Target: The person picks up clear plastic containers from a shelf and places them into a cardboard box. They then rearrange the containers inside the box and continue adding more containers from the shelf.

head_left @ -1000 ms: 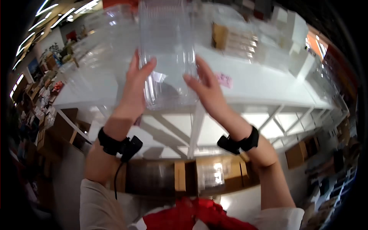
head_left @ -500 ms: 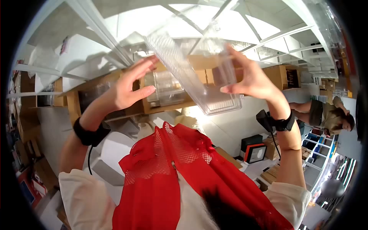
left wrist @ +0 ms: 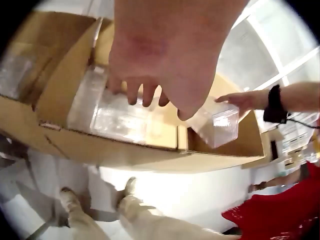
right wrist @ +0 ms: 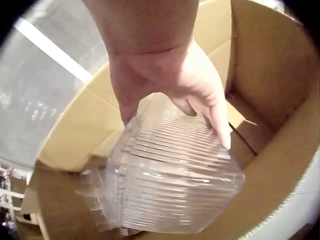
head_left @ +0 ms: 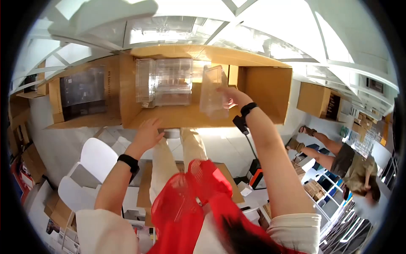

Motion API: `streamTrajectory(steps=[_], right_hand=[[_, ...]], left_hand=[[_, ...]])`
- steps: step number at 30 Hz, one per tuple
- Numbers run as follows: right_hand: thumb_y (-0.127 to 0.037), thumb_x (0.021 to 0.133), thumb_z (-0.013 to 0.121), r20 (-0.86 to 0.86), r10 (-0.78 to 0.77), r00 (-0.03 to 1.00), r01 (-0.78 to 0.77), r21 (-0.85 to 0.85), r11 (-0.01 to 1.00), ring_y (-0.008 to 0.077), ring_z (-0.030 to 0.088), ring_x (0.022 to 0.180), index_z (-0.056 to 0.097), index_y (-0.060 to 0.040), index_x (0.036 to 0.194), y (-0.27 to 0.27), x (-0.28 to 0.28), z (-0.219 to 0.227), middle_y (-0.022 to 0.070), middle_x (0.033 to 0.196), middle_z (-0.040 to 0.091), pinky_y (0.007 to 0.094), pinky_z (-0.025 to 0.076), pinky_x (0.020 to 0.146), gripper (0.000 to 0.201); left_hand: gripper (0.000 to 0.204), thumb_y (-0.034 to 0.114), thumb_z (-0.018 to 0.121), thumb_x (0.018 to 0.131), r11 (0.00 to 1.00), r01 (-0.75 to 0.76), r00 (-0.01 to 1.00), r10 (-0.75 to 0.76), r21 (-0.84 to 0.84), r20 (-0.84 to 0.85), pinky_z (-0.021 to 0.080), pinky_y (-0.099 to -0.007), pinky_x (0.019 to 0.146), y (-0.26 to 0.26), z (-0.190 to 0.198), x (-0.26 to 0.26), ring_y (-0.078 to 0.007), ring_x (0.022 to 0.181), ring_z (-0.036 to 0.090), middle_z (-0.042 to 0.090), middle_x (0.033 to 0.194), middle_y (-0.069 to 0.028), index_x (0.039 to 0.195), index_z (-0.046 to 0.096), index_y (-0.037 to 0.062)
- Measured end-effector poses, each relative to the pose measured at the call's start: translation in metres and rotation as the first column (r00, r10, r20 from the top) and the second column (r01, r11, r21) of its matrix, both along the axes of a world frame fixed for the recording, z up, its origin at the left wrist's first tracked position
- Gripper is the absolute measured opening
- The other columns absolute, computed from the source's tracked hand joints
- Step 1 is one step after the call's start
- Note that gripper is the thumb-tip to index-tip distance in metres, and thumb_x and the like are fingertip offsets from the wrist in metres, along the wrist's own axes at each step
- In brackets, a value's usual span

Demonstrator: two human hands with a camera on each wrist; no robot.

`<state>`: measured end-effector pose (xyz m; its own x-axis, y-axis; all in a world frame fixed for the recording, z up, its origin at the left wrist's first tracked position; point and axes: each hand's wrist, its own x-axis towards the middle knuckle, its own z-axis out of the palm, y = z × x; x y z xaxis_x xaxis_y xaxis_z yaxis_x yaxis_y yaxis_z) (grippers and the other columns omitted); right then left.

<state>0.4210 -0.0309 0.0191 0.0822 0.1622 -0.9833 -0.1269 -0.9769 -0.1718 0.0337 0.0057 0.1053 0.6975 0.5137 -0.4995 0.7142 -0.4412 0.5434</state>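
Observation:
In the head view a clear ribbed plastic container hangs over an open cardboard box, gripped at its side by my right hand. The right wrist view shows the fingers and thumb of that hand spread around the container. My left hand holds nothing and is near the box's front edge, its fingers loosely extended. Several clear containers stand stacked in the left part of the box. The left wrist view has my left hand with fingers hanging over the box.
Another cardboard box with clear containers adjoins on the left. White shelving rises behind. A white chair stands at the lower left. A smaller box and a person are at the right.
The view has tilted down from the white table to the box. The container has come down over the box in my right hand; my left hand has let go and lowered.

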Motion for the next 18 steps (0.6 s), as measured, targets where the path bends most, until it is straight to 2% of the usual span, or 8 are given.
streamTrajectory(steps=[1, 4, 5, 8, 11, 12, 15, 18], right_hand=[[-0.035, 0.075, 0.067, -0.002, -0.028, 1.000, 0.028, 0.034, 0.999, 0.0163, 0.053, 0.051, 0.059, -0.0056, 0.086, -0.001, 0.001, -0.032, 0.0040, 0.069, 0.055, 0.0351, 0.051, 0.049, 0.033], [-0.032, 0.075, 0.067, 0.098, 0.245, 0.965, -0.257, 0.149, 0.955, 0.0191, 0.058, 0.060, 0.058, -0.0040, 0.095, -0.005, 0.005, -0.125, 0.0049, 0.074, 0.057, 0.0363, 0.051, 0.053, 0.035], [-0.025, 0.076, 0.067, 0.045, 0.164, 0.985, -0.168, 0.118, 0.979, 0.0250, 0.060, 0.081, 0.051, -0.0030, 0.115, -0.013, 0.008, -0.157, 0.0108, 0.096, 0.060, 0.0386, 0.052, 0.063, 0.048], [-0.015, 0.076, 0.066, 0.002, 0.249, 0.968, -0.248, 0.104, 0.963, 0.0286, 0.056, 0.098, 0.037, -0.0040, 0.132, -0.009, 0.012, -0.185, 0.0170, 0.119, 0.052, 0.0392, 0.050, 0.074, 0.064], [-0.007, 0.074, 0.065, -0.146, 0.139, 0.979, -0.113, 0.177, 0.978, 0.0304, 0.052, 0.107, 0.021, -0.0069, 0.141, -0.033, 0.030, -0.251, 0.0201, 0.131, 0.042, 0.0388, 0.047, 0.080, 0.079], [-0.001, 0.070, 0.064, -0.093, 0.123, 0.988, -0.110, 0.135, 0.985, 0.0303, 0.053, 0.106, 0.025, -0.0074, 0.140, -0.039, 0.036, -0.271, 0.0209, 0.131, 0.042, 0.0372, 0.047, 0.080, 0.080], [0.002, 0.066, 0.063, 0.094, 0.401, 0.911, -0.411, 0.155, 0.898, 0.0296, 0.053, 0.105, 0.033, -0.0108, 0.138, -0.033, 0.051, -0.279, 0.0184, 0.135, 0.039, 0.0363, 0.046, 0.078, 0.078], [-0.004, 0.067, 0.065, 0.109, 0.349, 0.931, -0.365, 0.206, 0.908, 0.0267, 0.046, 0.112, 0.032, -0.0144, 0.139, -0.032, 0.071, -0.282, 0.0128, 0.138, 0.036, 0.0412, 0.039, 0.087, 0.080]], left_hand=[[0.044, 0.027, 0.061, 0.079, 0.997, 0.055, 0.997, -0.052, 0.053, -0.059, 0.036, -0.0384, 0.098, -0.002, -0.021, -0.002, -0.0286, 0.115, 0.046, 0.049, 0.125, -0.0138, 0.119, 0.053, 0.0092], [0.043, 0.025, 0.063, 0.077, 0.986, 0.154, 0.977, -0.141, 0.070, -0.159, 0.038, -0.0369, 0.096, -0.011, -0.069, -0.010, -0.0245, 0.113, 0.048, 0.052, 0.122, -0.0096, 0.117, 0.055, 0.0113], [0.042, 0.024, 0.063, 0.076, 0.984, 0.173, 0.971, -0.161, 0.052, -0.178, 0.039, -0.0363, 0.095, -0.015, -0.082, -0.014, -0.0229, 0.113, 0.049, 0.053, 0.121, -0.0079, 0.116, 0.056, 0.0119], [0.044, 0.014, 0.065, 0.069, 0.986, 0.128, 0.968, -0.100, 0.109, -0.232, 0.043, -0.0340, 0.090, -0.025, -0.106, -0.020, -0.0180, 0.109, 0.052, 0.057, 0.116, -0.0023, 0.112, 0.058, 0.0120], [0.048, 0.006, 0.066, 0.061, 0.963, 0.155, 0.984, -0.132, 0.219, -0.116, 0.047, -0.0317, 0.083, -0.026, -0.102, -0.020, -0.0161, 0.103, 0.057, 0.061, 0.111, 0.0005, 0.108, 0.061, 0.0123], [0.049, 0.005, 0.066, 0.059, 0.968, 0.148, 0.985, -0.124, 0.205, -0.122, 0.047, -0.0316, 0.081, -0.027, -0.102, -0.020, -0.0163, 0.102, 0.057, 0.061, 0.111, 0.0005, 0.107, 0.061, 0.0123], [0.052, 0.004, 0.067, 0.054, 0.972, 0.132, 0.987, -0.110, 0.196, -0.119, 0.048, -0.0314, 0.077, -0.023, -0.102, -0.016, -0.0170, 0.100, 0.059, 0.062, 0.110, 0.0005, 0.105, 0.062, 0.0122], [0.052, 0.003, 0.067, 0.052, 0.968, 0.140, 0.987, -0.120, 0.209, -0.105, 0.049, -0.0311, 0.075, -0.019, -0.100, -0.013, -0.0172, 0.099, 0.060, 0.062, 0.110, 0.0007, 0.104, 0.063, 0.0121]])
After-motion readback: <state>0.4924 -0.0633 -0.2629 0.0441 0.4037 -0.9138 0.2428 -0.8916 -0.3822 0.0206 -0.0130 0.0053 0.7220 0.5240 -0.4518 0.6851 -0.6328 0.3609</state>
